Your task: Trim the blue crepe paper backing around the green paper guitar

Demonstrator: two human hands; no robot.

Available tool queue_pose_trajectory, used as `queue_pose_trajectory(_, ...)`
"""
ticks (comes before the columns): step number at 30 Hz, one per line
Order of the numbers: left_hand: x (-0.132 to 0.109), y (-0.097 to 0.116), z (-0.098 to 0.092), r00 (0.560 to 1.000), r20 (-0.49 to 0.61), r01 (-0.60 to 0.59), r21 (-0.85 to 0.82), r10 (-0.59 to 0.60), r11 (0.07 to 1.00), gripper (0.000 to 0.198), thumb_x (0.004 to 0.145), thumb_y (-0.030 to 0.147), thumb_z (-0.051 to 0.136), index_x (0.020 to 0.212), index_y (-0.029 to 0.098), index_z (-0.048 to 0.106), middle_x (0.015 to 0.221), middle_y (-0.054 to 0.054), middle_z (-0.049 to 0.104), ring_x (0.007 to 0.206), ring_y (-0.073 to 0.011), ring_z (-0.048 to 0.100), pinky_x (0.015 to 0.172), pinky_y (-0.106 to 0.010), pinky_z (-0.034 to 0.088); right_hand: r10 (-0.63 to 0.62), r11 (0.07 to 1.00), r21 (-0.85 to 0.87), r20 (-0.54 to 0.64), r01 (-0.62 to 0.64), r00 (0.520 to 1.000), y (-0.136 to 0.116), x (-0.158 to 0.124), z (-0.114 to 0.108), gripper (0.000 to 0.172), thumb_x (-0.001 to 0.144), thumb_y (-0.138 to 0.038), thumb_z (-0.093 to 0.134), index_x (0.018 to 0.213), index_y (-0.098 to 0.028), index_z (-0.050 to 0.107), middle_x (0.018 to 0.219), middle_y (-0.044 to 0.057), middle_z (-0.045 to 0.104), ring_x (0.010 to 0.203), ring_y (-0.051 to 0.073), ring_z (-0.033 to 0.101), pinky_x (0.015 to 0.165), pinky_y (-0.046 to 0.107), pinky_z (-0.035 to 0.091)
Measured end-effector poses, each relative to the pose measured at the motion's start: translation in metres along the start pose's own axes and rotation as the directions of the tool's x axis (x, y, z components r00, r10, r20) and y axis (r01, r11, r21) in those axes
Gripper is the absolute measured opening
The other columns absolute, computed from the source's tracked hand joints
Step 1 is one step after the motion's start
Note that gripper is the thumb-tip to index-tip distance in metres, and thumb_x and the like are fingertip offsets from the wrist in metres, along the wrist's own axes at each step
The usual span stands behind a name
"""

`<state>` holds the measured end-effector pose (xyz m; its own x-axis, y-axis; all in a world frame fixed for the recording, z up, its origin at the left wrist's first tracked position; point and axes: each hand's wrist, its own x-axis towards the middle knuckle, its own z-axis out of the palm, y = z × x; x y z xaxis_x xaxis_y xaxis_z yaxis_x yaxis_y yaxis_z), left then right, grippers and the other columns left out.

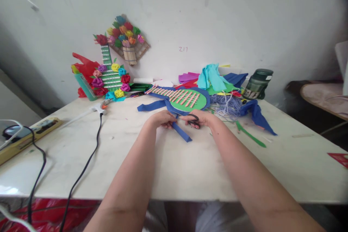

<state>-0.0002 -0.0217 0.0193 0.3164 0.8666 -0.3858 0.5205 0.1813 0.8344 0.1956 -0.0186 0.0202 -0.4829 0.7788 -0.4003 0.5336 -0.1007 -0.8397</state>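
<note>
My left hand (165, 119) pinches a folded strip of blue paper (181, 132), whose lower end sticks out toward me above the table. Close on its right, my right hand (199, 117) is closed round the black handles of a pair of scissors (193, 120). The scissor blades point left, at the upper end of the strip; whether they touch it I cannot tell. Just beyond both hands lies a green guitar-shaped craft piece (187, 99) with pink sticks across it, on a blue backing. A longer blue paper strip (152, 106) lies left of it.
Purple yarn (227, 105), crepe paper (212, 78) and a dark bottle (258, 84) stand at the back right. A green paper scrap (250, 136) lies nearer. At left are a flower-trimmed guitar (111, 74), a glue bottle (85, 83), a glue gun (98, 108) with its cord and a power strip (32, 136).
</note>
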Motion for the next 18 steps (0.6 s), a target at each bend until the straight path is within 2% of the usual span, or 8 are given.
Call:
queue_pose_trajectory(5,-0.0013,0.0004,-0.0002,1.000,-0.006,0.006,0.014,-0.006,1.000,0.009,0.073,0.018,0.062,0.067,0.012,0.062,0.044,-0.001,0.057,0.038,-0.0102,0.051,0.041,-0.020,0.037,-0.006,0.999,-0.039,-0.016,0.005,1.000,0.0016,0.0026,-0.0005,0.047,0.071,-0.060,0.063,0.068,-0.013,0.057,0.036,-0.004,0.046,0.030,0.005,0.038,0.030,0.014,0.027)
queue_pose_trajectory(10,-0.0027,0.0012,0.0007,1.000,0.000,0.015,0.011,-0.015,1.000,0.011,0.075,0.018,0.059,0.066,0.013,0.061,0.044,-0.001,0.057,0.039,-0.0105,0.053,0.040,-0.019,0.036,-0.058,0.991,-0.129,-0.100,0.045,0.993,0.0036,0.0048,0.0016,0.038,0.076,-0.048,0.064,0.064,-0.012,0.057,0.035,-0.005,0.043,0.029,0.003,0.034,0.030,0.014,0.022)
queue_pose_trajectory(14,-0.0022,-0.0013,-0.0015,1.000,0.008,0.012,-0.012,-0.012,1.000,0.012,0.074,0.018,0.061,0.064,0.012,0.062,0.048,-0.003,0.060,0.042,-0.0105,0.055,0.040,-0.018,0.036,-0.088,0.988,-0.137,-0.153,0.068,0.984,0.0033,0.0015,0.0044,0.034,0.075,-0.043,0.067,0.063,-0.012,0.058,0.036,-0.005,0.045,0.029,0.003,0.036,0.031,0.015,0.025)
queue_pose_trajectory(18,-0.0028,-0.0050,-0.0066,0.999,0.001,0.033,-0.083,-0.033,0.996,0.009,0.071,0.018,0.065,0.066,0.011,0.063,0.057,-0.007,0.065,0.044,-0.0110,0.056,0.042,-0.020,0.039,-0.127,0.989,-0.093,-0.158,0.114,0.979,0.0042,-0.0007,0.0052,0.036,0.073,-0.045,0.069,0.064,-0.012,0.058,0.038,-0.005,0.046,0.030,0.004,0.039,0.032,0.015,0.028)
